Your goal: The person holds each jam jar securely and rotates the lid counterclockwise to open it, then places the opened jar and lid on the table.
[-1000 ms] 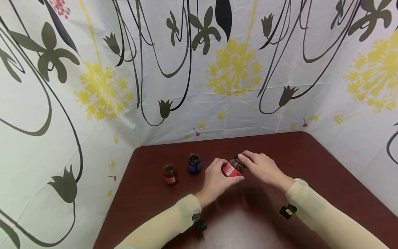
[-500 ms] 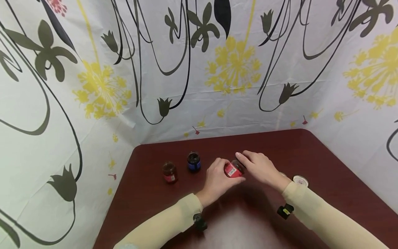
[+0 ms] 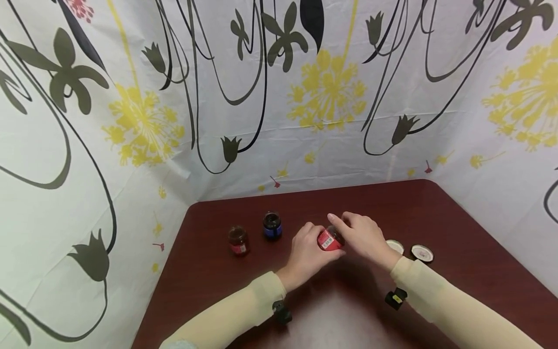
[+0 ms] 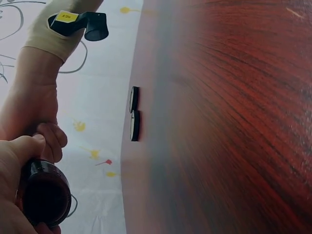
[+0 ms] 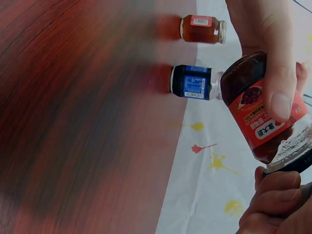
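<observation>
My left hand (image 3: 305, 252) grips a red-labelled glass jar (image 3: 330, 239) around its body, the jar tilted with its mouth toward the right hand. The fingers of my right hand (image 3: 365, 240) are curled around its black lid (image 5: 292, 162), which sits on the jar's mouth in the right wrist view. Dark brown contents fill part of the glass. In the left wrist view, the jar's dark round base (image 4: 46, 200) faces the camera. The head view hides most of the lid behind the right hand.
Left of the hands stand a lidless red-labelled jar (image 3: 238, 241) and a lidless blue-labelled jar (image 3: 272, 226). Two lids (image 3: 422, 253) lie on the dark red table (image 3: 209, 291) beyond the right wrist. A patterned cloth (image 3: 279, 121) rises behind the table.
My right hand has turned and shifted slightly left at the lid, uncovering the two lids on the table. The held jar has moved slightly right within the left hand's steady grip.
</observation>
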Demonstrator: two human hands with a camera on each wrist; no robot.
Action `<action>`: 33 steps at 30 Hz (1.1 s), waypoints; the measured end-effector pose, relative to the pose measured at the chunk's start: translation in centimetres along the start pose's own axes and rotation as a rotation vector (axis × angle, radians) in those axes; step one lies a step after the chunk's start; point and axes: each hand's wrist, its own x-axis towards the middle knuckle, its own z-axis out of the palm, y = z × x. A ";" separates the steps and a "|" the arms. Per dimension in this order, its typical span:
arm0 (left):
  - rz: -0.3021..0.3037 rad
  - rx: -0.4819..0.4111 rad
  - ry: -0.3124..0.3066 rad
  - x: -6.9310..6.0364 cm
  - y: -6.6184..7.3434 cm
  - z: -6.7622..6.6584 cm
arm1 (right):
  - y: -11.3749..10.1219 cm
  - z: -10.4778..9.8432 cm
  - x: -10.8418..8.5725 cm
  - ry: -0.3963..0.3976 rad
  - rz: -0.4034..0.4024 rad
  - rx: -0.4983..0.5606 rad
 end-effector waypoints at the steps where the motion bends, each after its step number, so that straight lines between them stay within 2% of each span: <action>1: 0.001 -0.001 0.001 0.0 0.0 0.0 | 0.0 0.0 0.0 -0.001 0.005 0.001; 8: -0.009 -0.021 -0.003 -0.3 -0.1 -0.1 | -0.2 0.3 -0.3 -0.004 0.013 0.019; 15: -0.019 -0.074 -0.016 -0.6 0.3 -0.6 | 0.1 0.5 -0.5 0.028 -0.051 0.056; 25: 0.001 -0.079 0.015 -0.3 0.9 -1.6 | -0.4 0.3 -0.6 0.096 -0.108 0.166; 33: -0.036 -0.114 0.021 0.0 1.4 -2.0 | -0.7 0.0 -0.7 0.122 -0.121 0.227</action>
